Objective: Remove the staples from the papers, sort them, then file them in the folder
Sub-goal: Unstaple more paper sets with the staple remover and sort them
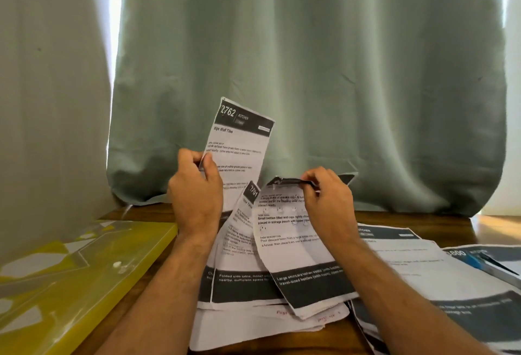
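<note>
Papers (270, 292): loose stack at the desk's (417, 217) near edge, centre, probably fanned for sorting. Sheet 2762 (242, 140): raised clear, pinched at its side edge by the left hand (197, 185). Right hand (327, 193): fingers curled, pinching a second sheet's (293, 230) folded top edge. Folder (64, 278): yellow, near left corner, seemingly awaiting filing.

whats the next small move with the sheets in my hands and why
Probably pull the left hand away to lift sheet 2762 free: it already stands apart, while the right hand pinches the folded top of the next sheet.
</note>
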`<action>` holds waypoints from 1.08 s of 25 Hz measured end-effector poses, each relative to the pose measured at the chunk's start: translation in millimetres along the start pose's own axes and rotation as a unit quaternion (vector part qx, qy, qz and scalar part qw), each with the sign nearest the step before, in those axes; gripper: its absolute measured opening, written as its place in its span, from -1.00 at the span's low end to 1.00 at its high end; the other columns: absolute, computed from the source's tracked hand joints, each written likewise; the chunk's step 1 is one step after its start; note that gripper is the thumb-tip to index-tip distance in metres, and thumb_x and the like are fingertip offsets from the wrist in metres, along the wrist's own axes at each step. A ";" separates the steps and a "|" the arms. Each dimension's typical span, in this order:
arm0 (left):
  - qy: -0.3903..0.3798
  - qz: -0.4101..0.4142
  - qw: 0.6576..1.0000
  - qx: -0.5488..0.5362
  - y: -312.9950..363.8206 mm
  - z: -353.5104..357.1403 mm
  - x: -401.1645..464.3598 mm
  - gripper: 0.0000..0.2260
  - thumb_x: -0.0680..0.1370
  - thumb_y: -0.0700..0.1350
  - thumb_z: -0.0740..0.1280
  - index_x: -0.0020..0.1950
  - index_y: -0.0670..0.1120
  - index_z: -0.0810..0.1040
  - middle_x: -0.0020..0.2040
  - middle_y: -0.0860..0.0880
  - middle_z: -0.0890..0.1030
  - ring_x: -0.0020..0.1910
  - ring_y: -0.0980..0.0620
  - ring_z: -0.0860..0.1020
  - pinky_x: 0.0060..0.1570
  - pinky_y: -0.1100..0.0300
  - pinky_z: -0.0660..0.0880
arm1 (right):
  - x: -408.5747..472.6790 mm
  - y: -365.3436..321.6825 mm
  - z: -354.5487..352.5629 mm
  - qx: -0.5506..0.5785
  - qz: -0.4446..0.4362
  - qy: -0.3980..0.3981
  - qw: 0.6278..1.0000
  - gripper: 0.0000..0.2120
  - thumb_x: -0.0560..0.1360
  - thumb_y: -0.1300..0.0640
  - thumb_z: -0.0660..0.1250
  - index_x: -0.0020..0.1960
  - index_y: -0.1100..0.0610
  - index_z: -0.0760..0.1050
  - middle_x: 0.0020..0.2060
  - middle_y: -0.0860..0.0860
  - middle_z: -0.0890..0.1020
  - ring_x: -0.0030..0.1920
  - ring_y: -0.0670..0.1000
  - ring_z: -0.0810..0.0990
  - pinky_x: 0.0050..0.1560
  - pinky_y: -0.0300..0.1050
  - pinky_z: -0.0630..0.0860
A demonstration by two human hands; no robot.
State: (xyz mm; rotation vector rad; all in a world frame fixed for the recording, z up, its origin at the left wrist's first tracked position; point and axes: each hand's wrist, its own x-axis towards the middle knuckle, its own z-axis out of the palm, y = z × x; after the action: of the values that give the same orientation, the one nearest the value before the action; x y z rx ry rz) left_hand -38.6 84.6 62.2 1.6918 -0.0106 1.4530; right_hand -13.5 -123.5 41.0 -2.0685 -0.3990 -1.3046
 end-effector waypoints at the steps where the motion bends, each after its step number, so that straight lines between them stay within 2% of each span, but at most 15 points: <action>1: 0.002 0.023 1.000 0.004 5.6 -0.3 2.6 -0.84 0.69 -0.02 0.21 0.02 -0.10 0.38 -0.12 0.05 0.56 -0.32 0.24 0.52 -0.49 0.50 0.41 | 7.1 -5.4 -3.8 0.000 -0.020 0.012 1.000 -0.92 0.60 0.20 0.30 -0.01 0.04 0.53 -0.09 -0.09 0.55 -0.17 -0.18 0.49 -0.15 -0.54 0.41; 2: 0.005 0.045 0.999 0.008 10.2 0.0 6.0 -0.84 0.69 0.01 0.19 0.02 -0.06 0.34 -0.10 0.07 0.55 -0.27 0.16 0.58 -0.43 0.46 0.45 | 15.4 -11.2 -8.6 0.003 -0.037 0.027 0.999 -0.91 0.59 0.21 0.30 -0.01 0.05 0.54 -0.09 -0.10 0.55 -0.18 -0.18 0.48 -0.15 -0.52 0.40; 4: 0.009 0.080 0.997 0.019 20.8 -1.0 15.5 -0.85 0.69 0.10 0.14 0.01 0.06 0.26 -0.07 0.11 0.52 -0.15 0.01 0.64 -0.24 0.18 0.63 | 35.3 -26.1 -23.4 0.014 -0.067 0.067 0.995 -0.89 0.56 0.24 0.31 -0.02 0.06 0.56 -0.11 -0.09 0.57 -0.18 -0.19 0.46 -0.13 -0.52 0.36; 6: 0.014 0.096 0.995 0.013 36.1 -4.8 26.5 -0.85 0.68 0.16 0.10 0.00 0.14 0.21 -0.08 0.14 0.51 -0.13 -0.02 0.64 -0.14 -0.02 0.66 | 57.3 -42.8 -43.3 0.025 -0.091 0.103 0.990 -0.87 0.53 0.27 0.32 -0.04 0.06 0.57 -0.12 -0.09 0.58 -0.16 -0.19 0.47 -0.13 -0.50 0.36; 9: -0.010 0.088 0.996 -0.033 68.8 -15.7 45.4 -0.85 0.69 0.09 0.16 0.04 0.04 0.30 -0.07 0.15 0.53 -0.18 0.09 0.63 -0.22 0.05 0.67 | 87.6 -68.8 -76.3 0.037 -0.111 0.150 0.982 -0.84 0.49 0.27 0.31 -0.03 0.05 0.59 -0.12 -0.07 0.61 -0.15 -0.17 0.50 -0.08 -0.36 0.41; 12: -0.096 -0.008 0.989 -0.113 89.2 -18.6 62.0 -0.96 0.66 -0.04 0.25 0.04 0.02 0.43 0.01 0.06 0.66 -0.08 0.07 0.66 -0.09 0.03 0.66 | 107.7 -88.2 -102.7 0.048 -0.107 0.183 0.976 -0.84 0.48 0.24 0.33 -0.04 0.03 0.60 -0.13 -0.09 0.63 -0.13 -0.13 0.54 -0.04 -0.29 0.44; 14: -0.169 -0.108 0.966 -0.165 89.9 -12.8 60.5 -0.92 0.63 -0.12 0.29 -0.04 0.03 0.53 -0.06 0.02 0.71 -0.14 0.04 0.70 -0.15 0.08 0.65 | 108.6 -89.1 -105.0 0.037 -0.091 0.169 0.981 -0.86 0.47 0.22 0.34 -0.05 0.02 0.60 -0.14 -0.10 0.63 -0.12 -0.11 0.56 -0.04 -0.27 0.45; 16: -0.242 -0.202 0.930 -0.190 77.6 -0.2 42.1 -0.88 0.62 -0.18 0.32 -0.11 -0.04 0.58 -0.22 -0.04 0.72 -0.33 0.02 0.67 -0.42 0.21 0.56 | 97.7 -76.8 -92.6 0.021 -0.069 0.127 0.989 -0.87 0.45 0.21 0.34 -0.07 0.02 0.60 -0.16 -0.10 0.62 -0.12 -0.10 0.55 -0.04 -0.24 0.45; 17: -0.278 -0.241 0.911 -0.188 66.5 7.8 29.8 -0.87 0.61 -0.20 0.32 -0.12 -0.09 0.59 -0.27 -0.07 0.70 -0.37 -0.02 0.65 -0.47 0.21 0.53 | 88.9 -67.4 -83.4 0.015 -0.056 0.103 0.993 -0.87 0.45 0.22 0.34 -0.08 0.02 0.60 -0.17 -0.10 0.61 -0.14 -0.09 0.55 -0.05 -0.22 0.45; 18: -0.311 -0.279 0.890 -0.182 52.0 17.8 17.5 -0.87 0.61 -0.23 0.30 -0.10 -0.13 0.61 -0.26 -0.11 0.70 -0.34 -0.07 0.65 -0.44 0.16 0.57 | 79.6 -56.3 -73.8 0.008 -0.040 0.077 0.996 -0.87 0.45 0.22 0.34 -0.10 0.01 0.59 -0.20 -0.11 0.59 -0.16 -0.09 0.54 -0.07 -0.21 0.46; 19: -0.342 -0.318 0.866 -0.178 35.4 27.4 3.2 -0.86 0.61 -0.25 0.27 -0.03 -0.19 0.63 -0.21 -0.16 0.72 -0.25 -0.12 0.69 -0.29 0.03 0.66 | 68.4 -43.7 -64.3 0.001 -0.022 0.050 0.998 -0.87 0.46 0.22 0.36 -0.12 -0.01 0.58 -0.24 -0.13 0.57 -0.19 -0.10 0.54 -0.08 -0.22 0.46; 21: -0.391 -0.394 0.814 -0.168 4.1 43.5 -23.8 -0.77 0.61 -0.26 0.20 0.13 -0.24 0.63 -0.03 -0.22 0.72 -0.05 -0.20 0.71 0.05 -0.20 0.63 | 46.9 -18.1 -45.9 -0.013 0.016 0.004 1.000 -0.85 0.47 0.20 0.39 -0.14 -0.05 0.56 -0.30 -0.16 0.56 -0.24 -0.12 0.54 -0.09 -0.23 0.48; 22: -0.410 -0.419 0.795 -0.158 -7.9 49.2 -35.9 -0.74 0.62 -0.23 0.18 0.17 -0.22 0.63 0.01 -0.22 0.72 -0.01 -0.21 0.70 0.09 -0.23 0.61 | 36.2 -6.2 -37.9 -0.019 0.037 -0.016 0.999 -0.85 0.48 0.19 0.40 -0.14 -0.07 0.56 -0.31 -0.16 0.57 -0.26 -0.13 0.55 -0.09 -0.23 0.49; 24: -0.433 -0.453 0.765 -0.148 -21.8 55.6 -54.9 -0.72 0.64 -0.17 0.15 0.18 -0.16 0.63 0.01 -0.20 0.72 0.00 -0.22 0.70 0.05 -0.20 0.62 | 19.0 11.0 -27.2 -0.020 0.075 -0.046 0.996 -0.85 0.47 0.17 0.43 -0.15 -0.08 0.55 -0.33 -0.16 0.57 -0.29 -0.16 0.55 -0.10 -0.21 0.53; 27: -0.427 -0.458 0.762 -0.165 -29.3 61.7 -63.8 -0.71 0.63 -0.15 0.16 0.21 -0.14 0.62 0.00 -0.19 0.73 0.00 -0.25 0.70 0.01 -0.13 0.64 | 13.6 19.6 -26.8 0.021 0.115 -0.049 0.992 -0.86 0.45 0.17 0.47 -0.18 -0.04 0.56 -0.39 -0.14 0.57 -0.33 -0.11 0.59 -0.19 -0.17 0.55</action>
State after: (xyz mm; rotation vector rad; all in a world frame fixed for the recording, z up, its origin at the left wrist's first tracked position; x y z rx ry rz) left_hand 5.5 32.8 -1.9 1.5463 0.0534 -0.1041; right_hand -14.6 -157.1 53.9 -2.0793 -0.2193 -1.0542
